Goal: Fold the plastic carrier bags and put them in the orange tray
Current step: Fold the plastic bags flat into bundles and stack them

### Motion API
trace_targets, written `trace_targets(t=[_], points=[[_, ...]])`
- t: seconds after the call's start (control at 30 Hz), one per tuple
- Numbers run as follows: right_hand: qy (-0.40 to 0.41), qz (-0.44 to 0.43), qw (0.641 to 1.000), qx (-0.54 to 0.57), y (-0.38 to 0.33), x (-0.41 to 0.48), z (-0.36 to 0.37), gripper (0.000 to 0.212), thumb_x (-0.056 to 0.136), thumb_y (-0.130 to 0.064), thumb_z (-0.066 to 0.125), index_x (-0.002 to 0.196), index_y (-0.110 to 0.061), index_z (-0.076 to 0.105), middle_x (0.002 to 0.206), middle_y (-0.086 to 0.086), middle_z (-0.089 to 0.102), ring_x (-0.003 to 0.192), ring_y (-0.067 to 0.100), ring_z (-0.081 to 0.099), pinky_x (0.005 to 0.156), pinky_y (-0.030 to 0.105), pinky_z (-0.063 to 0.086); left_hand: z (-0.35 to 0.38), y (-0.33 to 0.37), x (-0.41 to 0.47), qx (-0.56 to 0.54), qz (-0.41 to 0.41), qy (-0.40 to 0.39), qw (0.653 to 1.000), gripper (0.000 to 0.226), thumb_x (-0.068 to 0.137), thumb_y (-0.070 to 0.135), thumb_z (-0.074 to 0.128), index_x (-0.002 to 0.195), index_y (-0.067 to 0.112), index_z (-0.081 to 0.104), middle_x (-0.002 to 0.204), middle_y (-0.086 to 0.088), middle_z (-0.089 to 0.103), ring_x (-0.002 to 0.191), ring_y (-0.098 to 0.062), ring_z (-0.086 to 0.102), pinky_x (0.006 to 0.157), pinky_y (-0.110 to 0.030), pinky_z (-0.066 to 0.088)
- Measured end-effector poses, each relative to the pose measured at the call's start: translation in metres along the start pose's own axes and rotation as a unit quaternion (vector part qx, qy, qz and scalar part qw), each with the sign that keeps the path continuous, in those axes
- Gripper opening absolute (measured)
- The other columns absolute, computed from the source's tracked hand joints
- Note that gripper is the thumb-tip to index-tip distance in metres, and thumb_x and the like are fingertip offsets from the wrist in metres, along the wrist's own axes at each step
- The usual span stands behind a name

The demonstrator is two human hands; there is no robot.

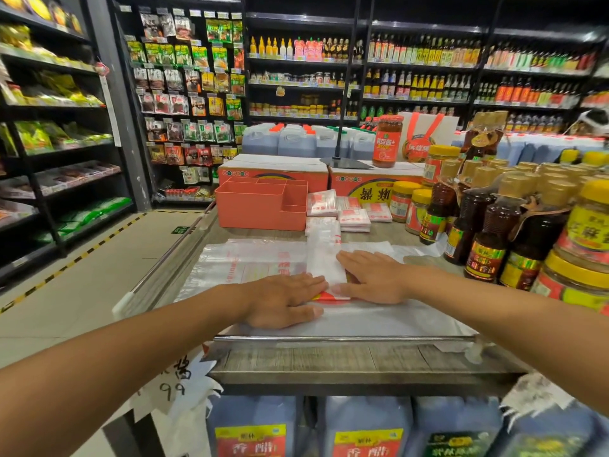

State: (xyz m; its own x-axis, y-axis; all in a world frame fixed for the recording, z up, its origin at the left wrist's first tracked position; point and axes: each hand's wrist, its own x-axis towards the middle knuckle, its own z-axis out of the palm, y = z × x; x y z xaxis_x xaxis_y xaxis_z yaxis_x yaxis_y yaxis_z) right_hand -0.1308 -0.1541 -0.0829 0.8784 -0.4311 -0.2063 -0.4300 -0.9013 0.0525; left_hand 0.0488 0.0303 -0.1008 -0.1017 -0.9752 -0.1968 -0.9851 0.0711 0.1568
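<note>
You're pressing flat, fingers together, left hand [286,300] and right hand [374,277] on bag [324,258]; thin, slippery, springing open; pinch folded edge

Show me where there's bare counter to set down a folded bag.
Bare wood shows in a strip between the orange tray and the spread bags, and along the front edge below the metal rail. The right side is crowded with sauce bottles; folded bags fill the space beside the tray.
</note>
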Motion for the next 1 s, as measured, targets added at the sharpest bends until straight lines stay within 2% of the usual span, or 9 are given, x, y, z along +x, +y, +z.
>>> trace_targets(t=[0.1,0.2,0.33,0.43,0.57,0.67,0.73,0.83,1.0], points=[[-0.008,0.003,1.000,-0.008,0.005,-0.005,0.008,0.104,0.083,-0.091,0.013,0.163,-0.027,-0.002,0.171,-0.010,-0.005,0.157,0.017,-0.004,0.127,0.047,-0.001,-0.008,0.001,0.004,-0.026,-0.008,-0.010,1.000,0.062,0.108,0.056,0.025,0.164,0.034,0.009,0.170,0.016,0.004,0.156,-0.004,-0.002,0.128,-0.032,-0.002],[-0.008,-0.004,0.999,-0.032,0.006,-0.001,0.007,0.101,0.084,-0.091,0.013,0.163,-0.031,-0.001,0.170,-0.013,-0.007,0.157,0.016,-0.004,0.126,0.048,-0.002,-0.027,-0.001,0.015,-0.060,-0.017,-0.026,0.998,0.050,0.112,0.035,0.035,0.161,0.029,0.028,0.167,0.009,0.025,0.154,-0.012,0.020,0.125,-0.028,0.010],[-0.020,-0.012,0.999,-0.048,0.012,0.005,0.002,0.105,0.079,-0.095,0.012,0.163,-0.034,-0.001,0.170,-0.013,-0.007,0.157,0.016,-0.004,0.126,0.049,-0.001,-0.046,-0.016,0.034,-0.057,-0.015,0.002,0.998,0.034,0.106,0.029,0.052,0.136,0.040,0.062,0.143,0.012,0.056,0.127,-0.011,0.053,0.114,-0.035,0.038],[0.007,-0.025,0.998,-0.053,0.014,0.008,0.002,0.102,0.080,-0.095,0.017,0.163,-0.035,0.006,0.171,-0.011,-0.004,0.157,0.016,-0.002,0.126,0.048,0.001,-0.045,-0.024,0.043,-0.082,-0.008,0.077,0.994,0.026,0.098,0.025,0.066,0.121,0.035,0.074,0.122,0.013,0.067,0.105,-0.003,0.062,0.099,-0.029,0.049],[0.055,-0.042,0.998,-0.014,0.015,0.008,0.006,0.102,0.080,-0.093,0.026,0.161,-0.032,0.020,0.170,-0.007,0.009,0.155,0.019,0.010,0.125,0.041,0.011,-0.037,-0.030,0.051,-0.077,0.008,0.111,0.991,0.025,0.093,0.028,0.071,0.117,0.035,0.075,0.116,0.012,0.063,0.102,-0.004,0.060,0.096,-0.032,0.051],[0.093,-0.056,0.994,0.011,0.012,0.008,-0.001,0.095,0.082,-0.086,0.047,0.156,-0.026,0.035,0.162,-0.006,0.025,0.148,0.018,0.022,0.121,0.039,0.024,-0.038,-0.030,0.053,-0.072,0.007,0.106,0.992,0.024,0.094,0.029,0.071,0.117,0.035,0.074,0.117,0.011,0.061,0.105,-0.007,0.058,0.097,-0.032,0.051],[0.110,-0.063,0.991,0.033,0.009,0.006,-0.005,0.091,0.081,-0.082,0.056,0.153,-0.029,0.039,0.153,-0.009,0.034,0.140,0.014,0.029,0.117,0.039,0.030,-0.038,-0.029,0.053,-0.072,0.009,0.106,0.992,0.023,0.094,0.029,0.071,0.116,0.035,0.073,0.117,0.010,0.062,0.105,-0.009,0.058,0.097,-0.032,0.050],[0.119,-0.066,0.989,0.050,0.007,0.004,-0.005,0.089,0.079,-0.082,0.058,0.153,-0.038,0.036,0.148,-0.014,0.037,0.135,0.010,0.032,0.114,0.038,0.032,-0.038,-0.031,0.054,-0.085,0.004,0.099,0.991,0.021,0.095,0.032,0.070,0.115,0.039,0.072,0.117,0.012,0.060,0.107,-0.010,0.057,0.098,-0.035,0.050],[0.107,-0.078,0.991,0.021,0.006,0.002,-0.005,0.084,0.080,-0.088,0.047,0.146,-0.037,0.047,0.133,-0.015,0.048,0.122,0.010,0.040,0.106,0.037,0.036,-0.036,-0.032,0.055,-0.091,-0.008,0.103,0.990,0.025,0.095,0.033,0.071,0.119,0.039,0.068,0.119,0.013,0.061,0.109,-0.009,0.057,0.099,-0.031,0.049]])
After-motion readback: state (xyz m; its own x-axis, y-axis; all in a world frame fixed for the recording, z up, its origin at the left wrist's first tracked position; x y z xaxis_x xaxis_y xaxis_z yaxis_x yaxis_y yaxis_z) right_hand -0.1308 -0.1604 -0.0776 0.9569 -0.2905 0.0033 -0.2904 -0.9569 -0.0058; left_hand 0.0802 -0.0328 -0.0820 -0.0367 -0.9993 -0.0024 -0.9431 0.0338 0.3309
